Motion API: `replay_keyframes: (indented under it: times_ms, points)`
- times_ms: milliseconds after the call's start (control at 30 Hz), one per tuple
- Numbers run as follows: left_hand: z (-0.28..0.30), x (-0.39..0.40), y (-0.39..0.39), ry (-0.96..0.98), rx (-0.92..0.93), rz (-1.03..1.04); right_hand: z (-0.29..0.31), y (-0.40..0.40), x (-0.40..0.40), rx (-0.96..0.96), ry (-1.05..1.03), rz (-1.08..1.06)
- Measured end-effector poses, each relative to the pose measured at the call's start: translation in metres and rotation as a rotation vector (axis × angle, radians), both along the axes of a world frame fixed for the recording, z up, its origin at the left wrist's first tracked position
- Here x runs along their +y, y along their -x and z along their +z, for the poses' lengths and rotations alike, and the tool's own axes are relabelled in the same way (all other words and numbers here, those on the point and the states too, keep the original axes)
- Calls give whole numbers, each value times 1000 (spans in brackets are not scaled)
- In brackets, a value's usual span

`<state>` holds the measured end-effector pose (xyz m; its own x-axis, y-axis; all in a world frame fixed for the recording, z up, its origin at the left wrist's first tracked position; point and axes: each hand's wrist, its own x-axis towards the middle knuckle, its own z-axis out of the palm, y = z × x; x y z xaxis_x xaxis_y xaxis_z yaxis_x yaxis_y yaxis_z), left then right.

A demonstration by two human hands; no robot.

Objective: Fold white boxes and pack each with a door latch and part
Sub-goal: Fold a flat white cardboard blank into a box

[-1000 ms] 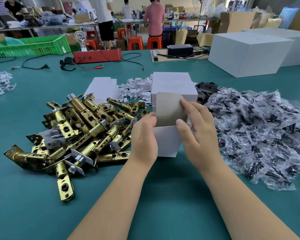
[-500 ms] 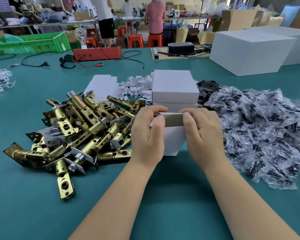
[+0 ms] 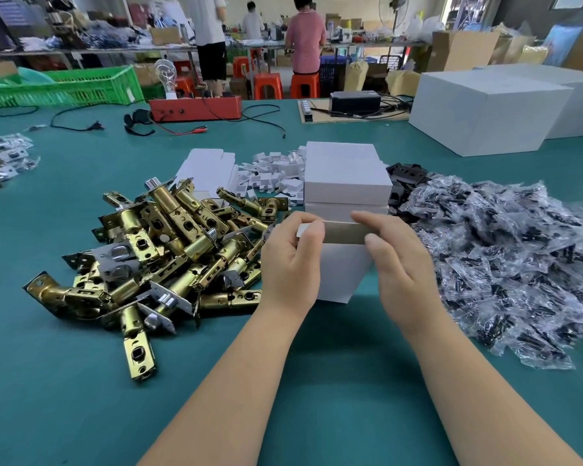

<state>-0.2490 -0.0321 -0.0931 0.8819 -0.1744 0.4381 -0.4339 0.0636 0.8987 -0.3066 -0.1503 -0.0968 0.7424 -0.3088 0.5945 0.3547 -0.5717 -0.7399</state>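
On the table (image 3: 283, 381), both hands hold an upright white box (image 3: 342, 270).

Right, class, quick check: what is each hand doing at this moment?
Left hand: pinching the top flap of the small white box.
Right hand: fingers curled over the same flap, pressing it down.

A green plastic crate (image 3: 64, 87) sits at the upper left of the frame on the teal table (image 3: 81, 398). Right of it lies a red box (image 3: 196, 108) with a clear bulb (image 3: 166, 74) standing behind it and black cables (image 3: 74, 124) trailing out. A black device (image 3: 354, 99) rests on a board at upper centre — orange stools (image 3: 285, 85) and standing people (image 3: 305, 38) fill the background.
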Motion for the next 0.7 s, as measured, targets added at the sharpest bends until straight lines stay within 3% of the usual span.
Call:
replay_keyframes:
  times_ms: [100,233,400,533,700]
  points:
    - [2,3,-4,58,104,-58,-3,-3,4,87,29,79]
    - [4,5,-2,61,136,-88,-6,-4,8,22,57,20]
    - [9,11,-15,222,220,175,-9,-2,9,-78,126,-80]
    - [11,17,-55,-296,162,273,-9,-2,8,-81,84,-83]
    - [14,6,-93,-1106,-214,326,-11,-1,8,-33,-61,-63]
